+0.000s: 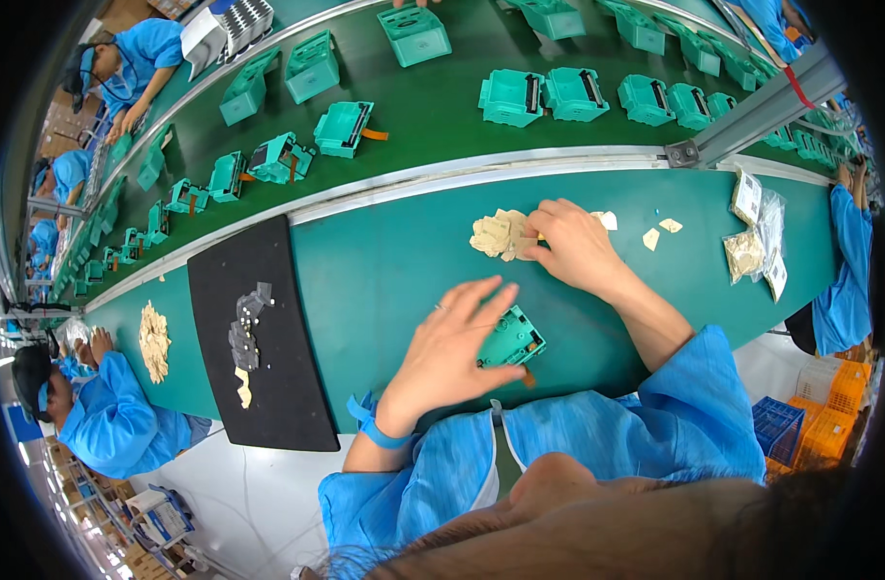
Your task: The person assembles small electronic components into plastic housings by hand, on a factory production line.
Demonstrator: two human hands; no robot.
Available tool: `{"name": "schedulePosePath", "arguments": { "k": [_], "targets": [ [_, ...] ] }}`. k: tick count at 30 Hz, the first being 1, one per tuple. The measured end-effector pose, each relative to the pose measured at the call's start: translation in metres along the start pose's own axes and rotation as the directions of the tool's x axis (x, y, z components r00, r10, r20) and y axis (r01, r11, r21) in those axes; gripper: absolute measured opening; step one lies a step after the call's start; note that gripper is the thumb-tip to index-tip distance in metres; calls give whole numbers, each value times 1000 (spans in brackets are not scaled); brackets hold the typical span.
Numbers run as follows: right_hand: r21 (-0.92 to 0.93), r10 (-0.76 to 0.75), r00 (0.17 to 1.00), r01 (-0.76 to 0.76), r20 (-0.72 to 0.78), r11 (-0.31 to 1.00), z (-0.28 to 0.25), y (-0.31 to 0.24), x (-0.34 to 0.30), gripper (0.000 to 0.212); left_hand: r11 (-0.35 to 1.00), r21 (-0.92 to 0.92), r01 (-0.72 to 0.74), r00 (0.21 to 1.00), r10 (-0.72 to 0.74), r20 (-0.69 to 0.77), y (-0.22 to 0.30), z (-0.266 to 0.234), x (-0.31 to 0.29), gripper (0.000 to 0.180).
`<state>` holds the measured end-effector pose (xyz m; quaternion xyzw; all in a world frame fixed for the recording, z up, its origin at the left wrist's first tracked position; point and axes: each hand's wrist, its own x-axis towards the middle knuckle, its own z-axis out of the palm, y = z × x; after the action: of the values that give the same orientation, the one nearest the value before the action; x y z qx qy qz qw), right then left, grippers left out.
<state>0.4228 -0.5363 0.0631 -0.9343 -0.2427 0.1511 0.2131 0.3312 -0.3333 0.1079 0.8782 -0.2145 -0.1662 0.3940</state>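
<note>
My left hand, a blue band around its wrist, hovers at the near side of a green plastic housing on the bench. Its fingers are spread apart and partly cover the housing; whether the thumb touches it I cannot tell. A short orange-brown strip shows at the housing's near edge. Farther away, my right hand is at the right side of a heap of thin cream pieces. Thumb and fingers are curled together there, and a small yellowish bit shows between them, too little to name.
Loose cream scraps and clear bags of small parts lie right. A black mat with grey and cream pieces lies left, beside another cream heap. Beyond a metal rail, green housings line a belt. Co-workers sit along the line.
</note>
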Motion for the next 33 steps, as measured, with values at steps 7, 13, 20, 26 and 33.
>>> {"name": "schedulePosePath", "arguments": {
  "k": [7,13,20,26,33],
  "targets": [
    [912,85,970,-242,227,331,2,-20,-23,10,676,-732,78,889,-379,-256,-19,22,16,24],
    [190,-171,862,292,-478,937,-26,-42,-33,12,400,-913,83,871,-474,-129,-13,29,22,14],
    [-237,-502,811,446,-301,863,-25,-41,-35,18,937,-348,29,880,-189,-436,3,25,31,10],
    [-44,-437,820,454,-369,890,-11,-31,-38,11,957,-275,87,932,-176,-317,7,26,30,6],
    [650,227,941,-11,-249,760,-3,45,-48,1,635,-771,50,901,-362,-239,1,30,31,9]
  ]
}}
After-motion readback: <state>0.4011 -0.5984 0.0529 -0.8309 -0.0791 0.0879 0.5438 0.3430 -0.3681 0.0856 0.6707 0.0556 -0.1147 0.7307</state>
